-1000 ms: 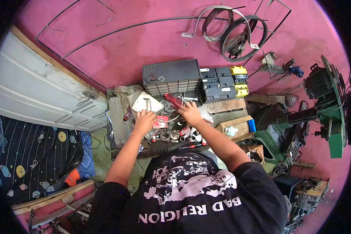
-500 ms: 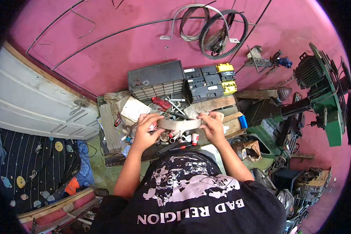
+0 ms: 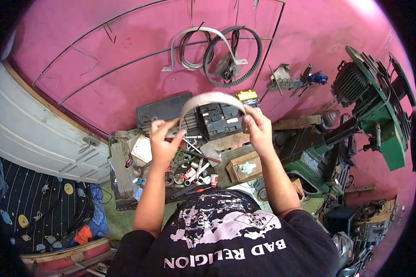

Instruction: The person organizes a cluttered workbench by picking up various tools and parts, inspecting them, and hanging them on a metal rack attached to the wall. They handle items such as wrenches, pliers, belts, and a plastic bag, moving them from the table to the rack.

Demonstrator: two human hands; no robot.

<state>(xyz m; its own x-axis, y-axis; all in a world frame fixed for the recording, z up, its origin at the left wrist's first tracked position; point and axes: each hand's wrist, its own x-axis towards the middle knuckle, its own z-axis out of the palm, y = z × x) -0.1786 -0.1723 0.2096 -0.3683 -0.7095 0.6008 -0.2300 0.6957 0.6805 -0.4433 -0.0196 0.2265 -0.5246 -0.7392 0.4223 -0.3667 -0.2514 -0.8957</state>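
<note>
Between my hands is a pale, flat metal strap bent into an arch, raised above the bench with its curve upward. My left hand pinches its left end between thumb and fingers. The other end is gripped by my right hand, a little higher up. Behind the arch stand black batteries and a large dark grey box. Below it the cluttered workbench holds wrenches, sockets, a small red-and-white container and a wooden block.
On the pink wall hang a similar curved metal strap and a ribbed black belt. A green machine with a motor stands to the right. At the left is a white door. Wooden boards lie along the bench's left side.
Both hands have lifted the metal strap up and away from me, and its arch now shows against the wall. The view has tilted to show more of the wall.
</note>
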